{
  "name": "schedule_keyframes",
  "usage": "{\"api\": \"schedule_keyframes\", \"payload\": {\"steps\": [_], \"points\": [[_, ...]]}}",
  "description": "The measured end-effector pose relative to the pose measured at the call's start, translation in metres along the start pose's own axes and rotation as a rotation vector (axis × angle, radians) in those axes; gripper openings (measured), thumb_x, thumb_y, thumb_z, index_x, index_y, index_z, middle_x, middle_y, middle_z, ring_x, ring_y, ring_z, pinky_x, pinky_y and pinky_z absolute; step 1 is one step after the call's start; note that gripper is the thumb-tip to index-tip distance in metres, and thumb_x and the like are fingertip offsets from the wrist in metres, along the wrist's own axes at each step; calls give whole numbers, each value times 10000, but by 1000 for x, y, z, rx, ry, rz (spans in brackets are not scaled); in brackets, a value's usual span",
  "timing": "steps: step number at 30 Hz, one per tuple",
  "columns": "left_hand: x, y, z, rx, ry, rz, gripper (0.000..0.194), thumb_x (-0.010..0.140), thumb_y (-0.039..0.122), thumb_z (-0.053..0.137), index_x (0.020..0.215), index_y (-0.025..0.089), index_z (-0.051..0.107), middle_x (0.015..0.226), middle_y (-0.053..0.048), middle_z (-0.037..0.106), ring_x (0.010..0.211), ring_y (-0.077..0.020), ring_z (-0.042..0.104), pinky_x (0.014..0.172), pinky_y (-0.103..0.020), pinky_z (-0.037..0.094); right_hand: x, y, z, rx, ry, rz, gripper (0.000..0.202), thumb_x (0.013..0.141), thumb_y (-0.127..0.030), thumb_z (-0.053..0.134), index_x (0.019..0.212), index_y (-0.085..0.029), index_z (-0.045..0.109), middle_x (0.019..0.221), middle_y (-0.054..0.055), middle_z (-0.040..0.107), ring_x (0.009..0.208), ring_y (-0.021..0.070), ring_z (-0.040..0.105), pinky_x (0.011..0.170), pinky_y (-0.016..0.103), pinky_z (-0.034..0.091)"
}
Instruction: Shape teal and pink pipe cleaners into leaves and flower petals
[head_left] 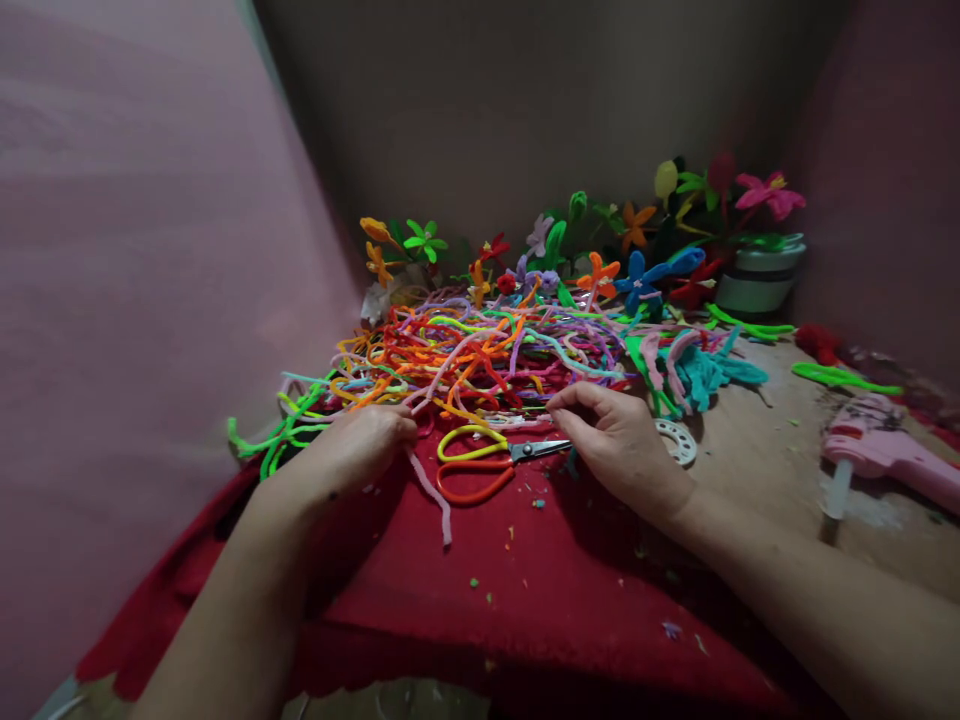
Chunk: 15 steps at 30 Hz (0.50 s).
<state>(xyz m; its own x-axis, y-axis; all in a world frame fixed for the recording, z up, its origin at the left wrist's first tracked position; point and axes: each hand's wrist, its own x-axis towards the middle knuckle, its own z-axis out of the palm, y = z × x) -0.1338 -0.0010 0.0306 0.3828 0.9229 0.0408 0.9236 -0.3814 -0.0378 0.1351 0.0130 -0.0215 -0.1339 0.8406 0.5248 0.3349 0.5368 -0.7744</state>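
Observation:
My left hand (375,432) is closed around a pale pink pipe cleaner (431,497), whose free end hangs down over the red cloth. My right hand (619,440) is in a pinch at the front edge of the pile of pipe cleaners (480,350); whatever its fingertips hold is too small to make out. Between the hands lie scissors (517,455) with one yellow and one red handle loop. Their blade tips point toward my right hand, and it partly hides them. Just behind my right hand rests a white ring-shaped disc with holes (679,442).
Pipe-cleaner flowers (637,278) line the back wall, with a pot (761,275) at the back right. Teal pieces (712,375) lie right of the pile. A pink glue gun (877,450) rests on the right. Small scraps dot the red cloth (450,590).

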Motion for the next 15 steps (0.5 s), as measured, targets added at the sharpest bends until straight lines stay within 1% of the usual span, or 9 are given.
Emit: {"api": "schedule_keyframes", "payload": {"steps": [1,3,5,7,9,10,11,13,15], "points": [[-1,-1,-1,-22,-6,18,255,738,162,465,602,214,675,667,-18,662,573,-116,577,563,-201,412,0,0,0,5,-3,1,128,749,-136,510,733,-176,631,682,3,640,647,135,578,616,245,432],[-3,-3,-8,-115,81,46,243,783,217,465,723,223,701,745,-30,685,666,-137,609,627,-217,430,0,0,0,19,-12,3,134,754,-138,504,730,-176,630,682,2,637,647,133,575,614,244,431],[-5,-2,-20,-233,290,0,197,787,278,518,837,235,703,834,-32,700,758,-161,625,692,-238,443,1,1,0,33,-19,8,138,756,-135,502,731,-173,632,685,3,635,649,131,572,614,243,430],[-5,3,-33,-295,503,-85,196,778,311,561,907,244,692,886,-11,697,790,-171,620,718,-256,445,0,1,0,43,-16,14,134,753,-131,508,729,-167,635,679,4,631,646,128,568,618,243,430],[0,15,-43,-229,668,-149,216,797,324,548,946,237,678,907,8,681,811,-176,603,736,-271,437,0,-1,0,61,-18,20,127,749,-132,521,722,-163,642,684,7,635,654,128,567,630,245,431],[5,24,-47,-149,756,-154,211,812,327,527,913,225,682,888,9,678,815,-177,596,743,-275,431,0,-3,-1,80,-28,36,121,747,-140,533,726,-163,650,691,8,639,655,127,565,631,246,432],[10,34,-49,-93,782,-150,216,830,307,507,925,210,675,919,-14,674,836,-174,594,752,-277,424,0,-5,-1,114,-47,66,112,744,-155,549,746,-163,661,694,8,642,645,125,561,624,246,433],[23,58,-48,-21,728,-67,215,851,277,474,897,195,667,849,-30,674,744,-146,591,658,-252,415,1,-10,-2,235,-120,177,158,737,-205,585,858,-165,678,682,2,638,579,110,534,566,238,430],[36,84,-40,115,582,-20,206,853,247,457,882,200,656,838,-36,668,713,-152,587,591,-253,390,2,-14,-2,421,-200,295,307,747,-280,593,1031,-174,642,682,-6,628,502,91,489,486,227,413]]}}
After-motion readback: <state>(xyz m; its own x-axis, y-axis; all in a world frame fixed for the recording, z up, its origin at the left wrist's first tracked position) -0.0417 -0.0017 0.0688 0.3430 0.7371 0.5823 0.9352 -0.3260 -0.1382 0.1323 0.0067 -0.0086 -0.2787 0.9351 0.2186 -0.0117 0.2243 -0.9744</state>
